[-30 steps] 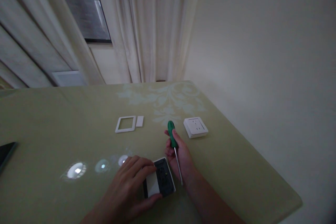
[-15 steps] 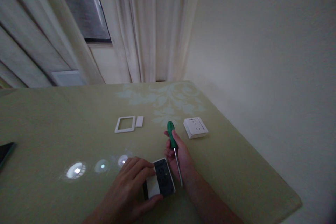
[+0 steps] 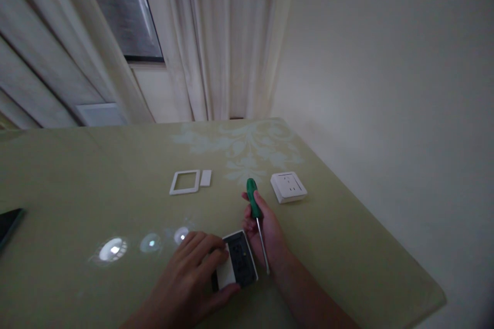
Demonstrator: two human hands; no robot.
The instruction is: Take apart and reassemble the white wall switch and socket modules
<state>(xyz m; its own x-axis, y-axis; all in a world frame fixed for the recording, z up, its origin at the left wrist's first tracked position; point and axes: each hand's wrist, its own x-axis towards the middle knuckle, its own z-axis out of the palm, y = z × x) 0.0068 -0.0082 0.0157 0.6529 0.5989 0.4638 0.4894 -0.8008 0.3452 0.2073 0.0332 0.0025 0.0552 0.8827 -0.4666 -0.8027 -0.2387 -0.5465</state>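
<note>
My left hand (image 3: 191, 277) lies over a wall switch module (image 3: 237, 262) near the front of the table, fingers curled on its white rocker and thumb under its near edge. The module's dark inner part is exposed on the right. My right hand (image 3: 266, 231) rests just right of the module and grips a green-handled screwdriver (image 3: 254, 211). Its handle points away from me and its metal shaft runs back along my wrist.
A white square frame (image 3: 185, 182) and a small white plate (image 3: 206, 178) lie further back on the green tablecloth (image 3: 339, 231). A white socket (image 3: 288, 187) sits to the right. A dark phone (image 3: 10, 223) is at the left edge. Wall and curtains are behind.
Both hands stay where they were. My left fingers have shifted slightly on the white rocker of the module.
</note>
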